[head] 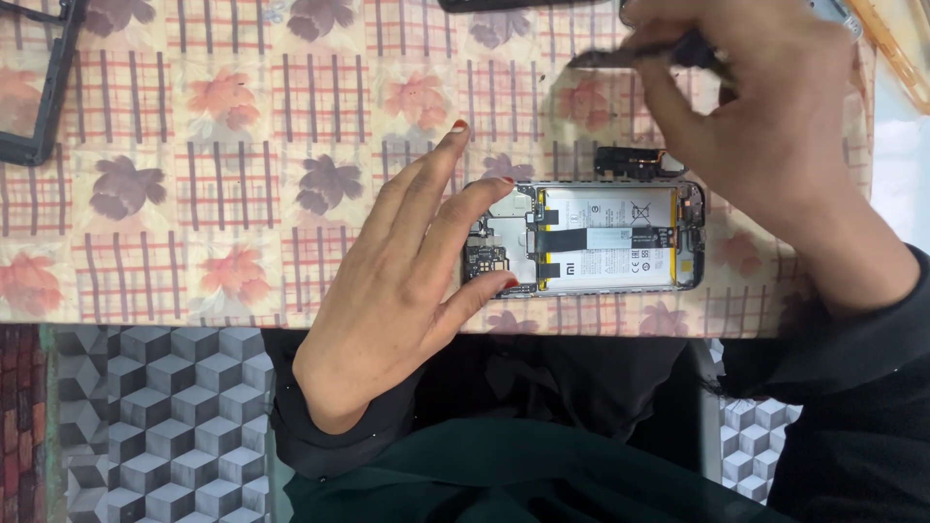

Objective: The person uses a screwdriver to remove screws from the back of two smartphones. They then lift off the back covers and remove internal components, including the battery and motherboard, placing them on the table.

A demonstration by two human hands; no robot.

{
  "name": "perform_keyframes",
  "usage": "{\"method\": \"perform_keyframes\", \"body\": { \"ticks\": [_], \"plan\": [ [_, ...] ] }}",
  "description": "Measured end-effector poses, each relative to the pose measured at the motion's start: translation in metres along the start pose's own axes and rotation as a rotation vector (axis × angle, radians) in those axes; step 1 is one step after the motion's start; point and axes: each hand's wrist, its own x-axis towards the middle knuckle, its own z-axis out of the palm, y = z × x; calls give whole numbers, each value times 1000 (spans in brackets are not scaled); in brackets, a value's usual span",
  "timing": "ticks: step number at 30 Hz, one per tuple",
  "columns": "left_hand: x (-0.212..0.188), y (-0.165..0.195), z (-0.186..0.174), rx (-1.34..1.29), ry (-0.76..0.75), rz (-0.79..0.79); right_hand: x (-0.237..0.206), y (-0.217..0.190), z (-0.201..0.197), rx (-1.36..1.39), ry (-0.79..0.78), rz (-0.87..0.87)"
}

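an opened phone (591,237) lies flat near the front edge of the bench (232,174), its back cover off, so the white battery (608,237) with a black flex strip across it and the dark circuit board (487,260) at the left end are bare. the bench wears a cloth printed with pink and purple flowers and red-brown grids.

the left hand (402,281) rests on the left end of the phone. its grip is loose and spread, clenched on nothing: the thumb tip presses the lower left corner of the frame, the middle finger touches the upper left corner, and the index finger (441,155) points up over the cloth, clear of the phone. the nails are red.

the right hand (756,107) hovers above the phone's right end, well off the cloth. its grip is pinched around a thin dark tool (630,55), which looks like tweezers; the tip points left and is blurred, so i cannot tell whether it holds anything.

a small black part (630,162) lies on the cloth just beside the phone's upper edge. a black frame (44,87) sits at the far left of the bench, partly cut off by the picture edge. an orange-rimmed clear case (896,44) shows at the top right corner. below the bench edge there are dark sleeves, dark green clothing, and a floor (145,416) patterned in grey cubes.
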Motion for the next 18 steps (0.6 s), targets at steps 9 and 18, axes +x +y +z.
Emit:
{"method": "perform_keyframes", "body": {
  "ticks": [9, 18],
  "plan": [
    [0, 2, 0, -1, -5, -7, -2, -1, 2, -17, 9, -31],
    [0, 2, 1, 17, 12, 5, -4, 4, 5, -96, -6, -99]
  ]
}}
